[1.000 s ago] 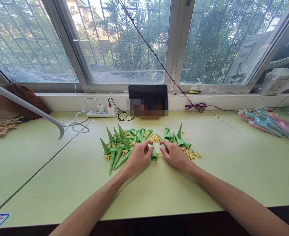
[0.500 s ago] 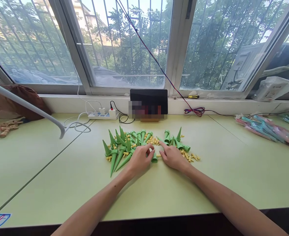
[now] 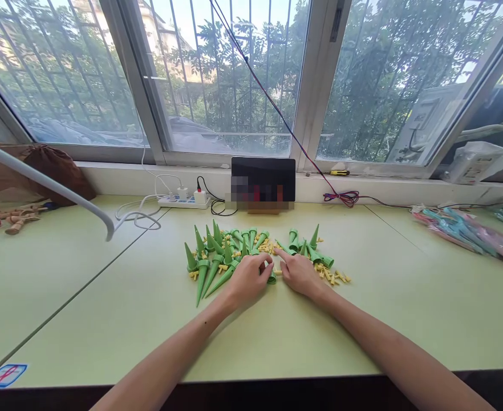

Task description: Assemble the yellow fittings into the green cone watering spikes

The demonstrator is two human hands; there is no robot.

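My left hand is closed, its fingers curled over a green plastic spike whose open ribbed end shows below the fingertips. The hand hides the rest of that spike. To its right, my right hand is partly closed, with the index finger reaching forward. A small yellow plastic T-shaped piece pokes out from under its curled fingers toward the spike's open end. Several green cone spikes stand and lie to the left. More spikes and loose yellow pieces surround the right hand.
A dark-screened tablet leans at the back by the window sill. Left of it sit a white power strip and cables. A grey curved stand arm crosses the left side. Bagged parts lie at the far right.
The view has shifted slightly, so everything sits a little further right in the picture. Both hands keep nearly the same pose over the spike and yellow piece.
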